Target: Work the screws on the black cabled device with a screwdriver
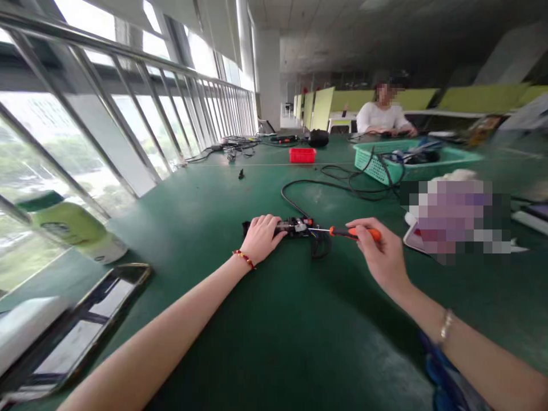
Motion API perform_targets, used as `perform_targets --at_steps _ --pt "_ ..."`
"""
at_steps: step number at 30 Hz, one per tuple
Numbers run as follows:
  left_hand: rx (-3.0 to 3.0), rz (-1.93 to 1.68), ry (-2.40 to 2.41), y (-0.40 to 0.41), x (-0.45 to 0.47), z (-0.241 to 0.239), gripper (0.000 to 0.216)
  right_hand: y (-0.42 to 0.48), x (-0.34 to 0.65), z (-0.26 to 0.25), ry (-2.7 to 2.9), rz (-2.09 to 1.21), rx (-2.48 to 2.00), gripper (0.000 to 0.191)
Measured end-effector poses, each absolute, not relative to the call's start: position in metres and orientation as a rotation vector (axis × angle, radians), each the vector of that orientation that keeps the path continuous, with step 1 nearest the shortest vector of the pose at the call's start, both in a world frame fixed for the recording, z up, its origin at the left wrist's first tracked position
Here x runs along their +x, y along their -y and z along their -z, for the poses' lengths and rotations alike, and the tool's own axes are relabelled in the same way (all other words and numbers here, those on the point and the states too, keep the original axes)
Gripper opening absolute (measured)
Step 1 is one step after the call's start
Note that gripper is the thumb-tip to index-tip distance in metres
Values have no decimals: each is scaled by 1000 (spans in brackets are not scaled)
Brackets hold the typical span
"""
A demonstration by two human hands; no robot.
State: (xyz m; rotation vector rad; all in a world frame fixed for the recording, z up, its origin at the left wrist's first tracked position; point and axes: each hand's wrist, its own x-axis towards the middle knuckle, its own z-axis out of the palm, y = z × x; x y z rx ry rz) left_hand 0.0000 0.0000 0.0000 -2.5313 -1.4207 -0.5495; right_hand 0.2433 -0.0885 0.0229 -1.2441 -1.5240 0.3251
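In the head view, my left hand [262, 234] is wrapped over one end of a black corded device [295, 227] lying on the green table. Inner parts of metal and orange plastic show along its uncovered right portion. My right hand [383, 254] grips a screwdriver [355, 233] by its orange and black handle. Its thin shaft points left, and the tip reaches the right end of the device; whether it touches a screw is too small to tell. A dark looped piece [320, 244] lies just below the shaft.
The black cable [295, 182] runs back toward a teal basket [372, 165] holding tangled items. A red tray [302, 155] stands farther back. To the left are a phone [81, 337] and a green-capped bottle [72, 225] near the railing. Another person [383, 114] sits across the table.
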Motion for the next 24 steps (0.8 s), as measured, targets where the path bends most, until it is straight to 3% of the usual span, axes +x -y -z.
perform_targets --at_steps 7,13,18,22,24 --pt "-2528 578 1300 9 3 -6 30 89 246 -24 1483 -208 -1108 22" --pt "-2544 576 1296 10 2 -7 28 93 243 -28 1539 -175 -1190 8" --pt "-2584 560 1309 10 2 -8 28 92 243 -26 1531 -32 -1056 23" --pt "-2587 549 1323 10 2 -9 27 94 243 -26 1621 -47 -1161 8" --pt "-2586 548 1322 10 2 -9 27 95 242 -26 1627 -26 -1147 9"
